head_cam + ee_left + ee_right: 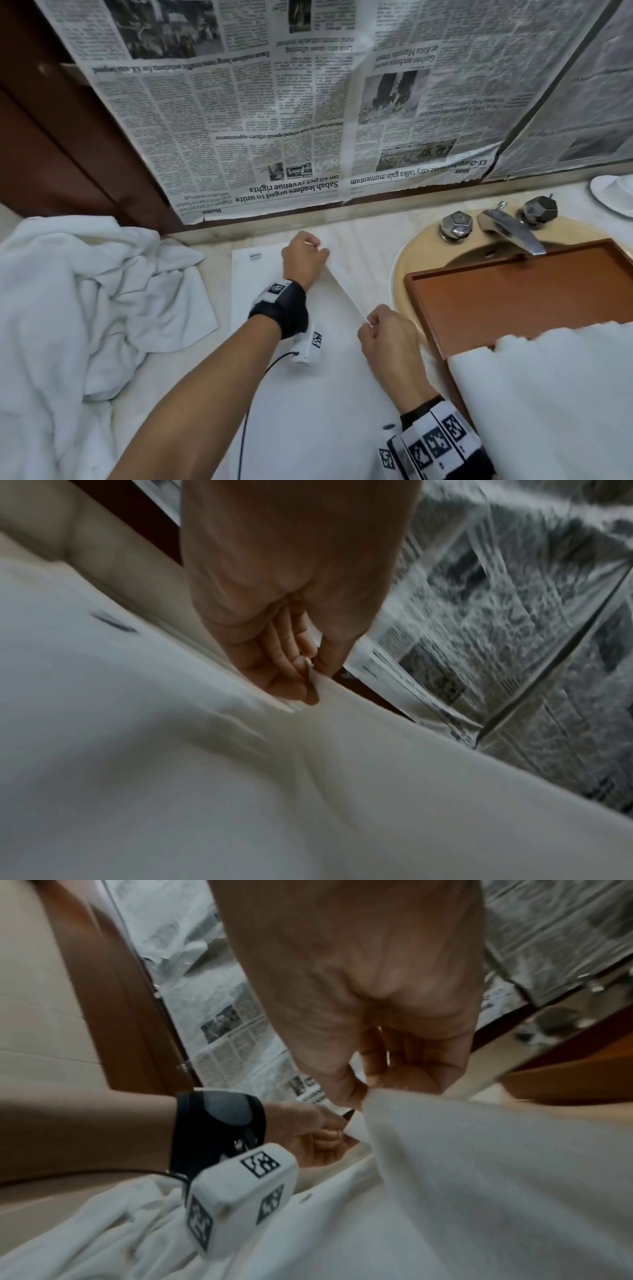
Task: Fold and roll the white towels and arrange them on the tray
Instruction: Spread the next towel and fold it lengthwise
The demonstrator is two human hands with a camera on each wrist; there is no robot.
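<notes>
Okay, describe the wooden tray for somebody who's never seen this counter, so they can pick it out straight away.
Find the sink basin with the chrome tap, right of both hands. The wooden tray lies across it: reddish-brown, rectangular, with a raised rim. It is the only wooden container there; a white towel overlaps its near corner.

Soft even light, wide-angle bending at edges, wrist views dim, motion-blurred

You have black-and-white newspaper sheets (274, 102) hung upside down along the far wall. At the far right, a round beige sink (411, 260) carries a chrome tap (510, 229) between two faceted metal knobs (457, 224). A dark wooden panel (51, 120) stands far left.
</notes>
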